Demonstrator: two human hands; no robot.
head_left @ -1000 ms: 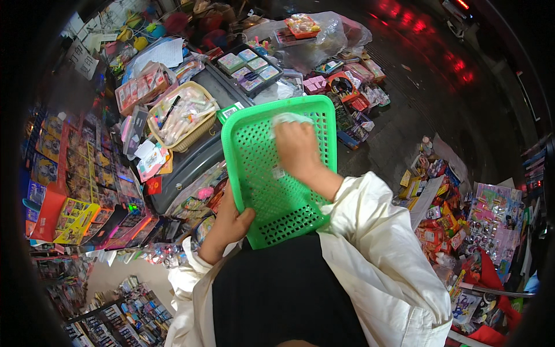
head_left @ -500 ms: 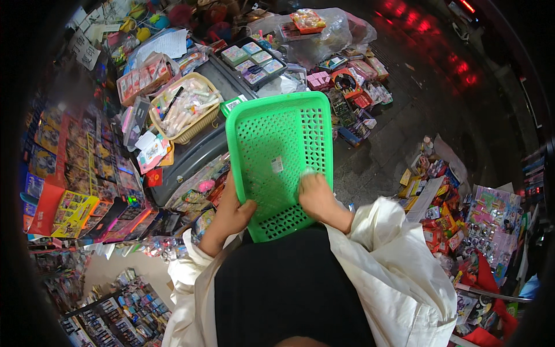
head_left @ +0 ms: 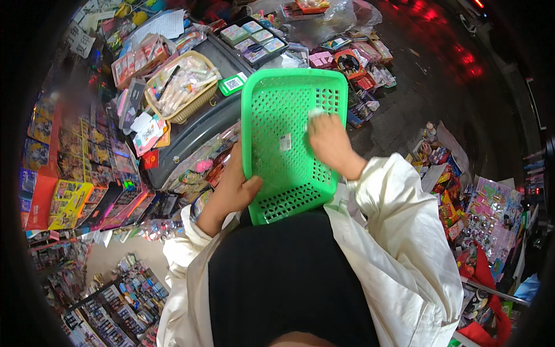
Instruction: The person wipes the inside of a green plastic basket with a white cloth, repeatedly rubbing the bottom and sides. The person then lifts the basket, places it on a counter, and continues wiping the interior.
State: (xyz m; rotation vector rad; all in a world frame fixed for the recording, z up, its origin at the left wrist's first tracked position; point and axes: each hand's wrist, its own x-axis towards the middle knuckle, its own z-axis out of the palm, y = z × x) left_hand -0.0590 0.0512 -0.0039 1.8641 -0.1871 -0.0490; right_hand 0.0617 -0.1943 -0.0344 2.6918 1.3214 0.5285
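Note:
A green perforated plastic basket (head_left: 274, 113) is held up in front of my body, its open side facing me. My left hand (head_left: 236, 188) grips its left rim, with the thumb over the edge and the fingers hidden behind the wall. Inside the basket, my right hand (head_left: 332, 141) is closed on a small white tissue (head_left: 315, 113), by the inner right side. Only a bit of the tissue shows past the fingers. A white sticker (head_left: 285, 141) is on the basket's bottom.
Left of the basket, a cream basket of pens (head_left: 193, 107) rests on a grey surface beside a green code card (head_left: 232, 84). Beyond is a black tray of small boxes (head_left: 251, 40). Packaged goods (head_left: 364, 63) lie at the far right, and colourful card boxes (head_left: 63, 191) stand at left.
My right hand with the tissue has moved up along the basket's inner right side. The basket, with my left hand on it, has shifted slightly up and right in view.

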